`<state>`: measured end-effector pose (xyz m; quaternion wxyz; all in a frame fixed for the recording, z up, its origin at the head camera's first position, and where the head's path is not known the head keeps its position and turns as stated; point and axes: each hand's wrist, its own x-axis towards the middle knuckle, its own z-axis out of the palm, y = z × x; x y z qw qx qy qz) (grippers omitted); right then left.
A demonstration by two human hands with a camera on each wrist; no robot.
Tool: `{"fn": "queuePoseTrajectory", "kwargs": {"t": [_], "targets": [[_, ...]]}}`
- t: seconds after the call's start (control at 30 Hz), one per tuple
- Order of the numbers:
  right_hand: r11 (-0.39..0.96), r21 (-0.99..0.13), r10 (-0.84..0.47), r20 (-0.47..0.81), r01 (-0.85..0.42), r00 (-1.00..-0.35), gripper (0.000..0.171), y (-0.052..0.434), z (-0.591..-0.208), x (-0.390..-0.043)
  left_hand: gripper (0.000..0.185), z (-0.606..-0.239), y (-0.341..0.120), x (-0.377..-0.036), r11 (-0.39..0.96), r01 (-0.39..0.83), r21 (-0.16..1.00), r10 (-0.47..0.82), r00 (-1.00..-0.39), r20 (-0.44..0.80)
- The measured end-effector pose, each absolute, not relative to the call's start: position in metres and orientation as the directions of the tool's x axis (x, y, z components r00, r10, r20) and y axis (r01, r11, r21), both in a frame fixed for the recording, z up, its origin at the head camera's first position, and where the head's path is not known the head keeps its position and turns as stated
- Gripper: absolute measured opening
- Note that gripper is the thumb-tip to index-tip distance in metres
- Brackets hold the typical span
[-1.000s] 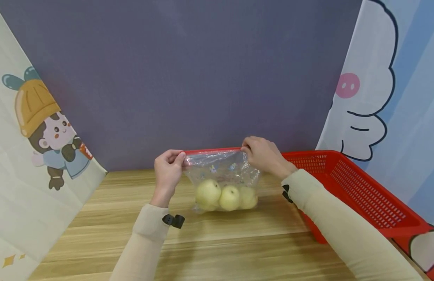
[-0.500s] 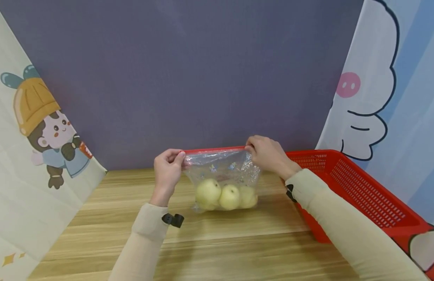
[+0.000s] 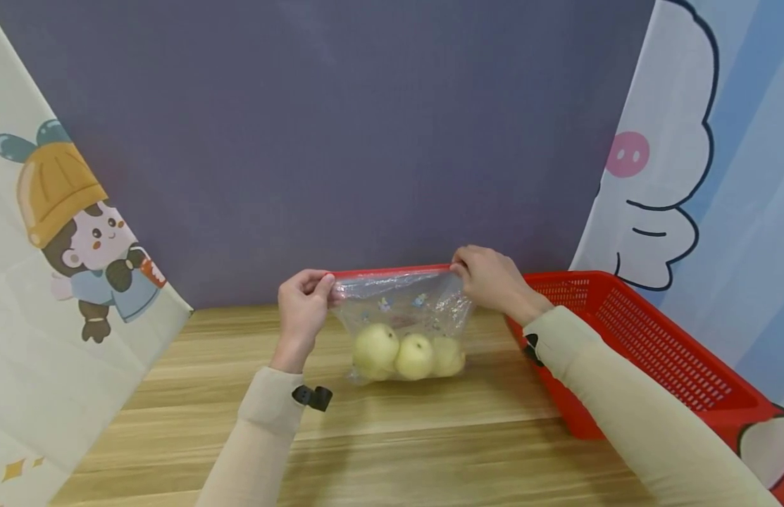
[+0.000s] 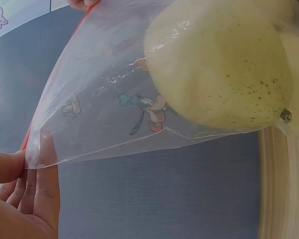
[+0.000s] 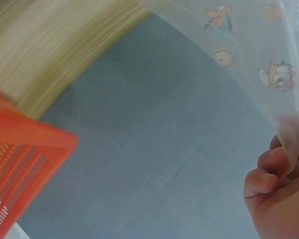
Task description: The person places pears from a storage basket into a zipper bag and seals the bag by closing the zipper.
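Observation:
A clear zip bag with a red zip strip and small cartoon prints holds several pale yellow pears in its bottom. At the bag's top left corner, my left hand pinches the strip between thumb and fingers. My right hand pinches the strip at its right end. In the left wrist view a speckled pear fills the upper right, the thumb pressing the bag's corner. The right wrist view has curled fingers at the other corner of the film.
A red perforated plastic basket stands to the right, beside my right forearm. Wood-grain table lies below the bag. Behind rises a dark grey-blue panel, with cartoon-printed sheets at the left and right.
My right hand has slid a little to the right along the red strip, to the bag's right end. The left hand and the pears have stayed in place.

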<state>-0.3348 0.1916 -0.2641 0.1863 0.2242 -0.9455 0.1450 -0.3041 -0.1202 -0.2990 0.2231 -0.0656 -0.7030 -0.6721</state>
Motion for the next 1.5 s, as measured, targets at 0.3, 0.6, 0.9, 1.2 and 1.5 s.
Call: {"fn": "queuePoseTrajectory", "kwargs": {"t": [0.3,0.6,0.9,1.2,1.5], "targets": [[0.859,-0.206,-0.358,0.415,-0.469,-0.837,0.018,0.198,-0.262,-0.336,0.019,-0.297,-0.121,-0.308,0.092,0.373,0.923,-0.21,-0.899,0.384],[0.846,-0.225,-0.352,0.445,-0.483,-0.824,0.014,0.207,-0.261,-0.337,0.017,-0.295,-0.121,-0.308,0.084,0.373,0.924,-0.209,-0.9,0.382],[0.84,-0.255,-0.346,0.427,-0.478,-0.835,0.016,0.216,-0.261,-0.337,0.017,-0.296,-0.122,-0.31,0.092,0.376,0.922,-0.215,-0.897,0.387],[0.829,-0.268,-0.345,0.445,-0.491,-0.826,0.015,0.219,-0.258,-0.337,0.017,-0.296,-0.122,-0.31,0.09,0.379,0.921,-0.212,-0.896,0.389],[0.779,-0.44,-0.274,0.402,-0.446,-0.874,0.019,0.219,-0.261,-0.342,0.016,-0.293,-0.119,-0.312,0.104,0.386,0.917,-0.213,-0.892,0.399]]}}
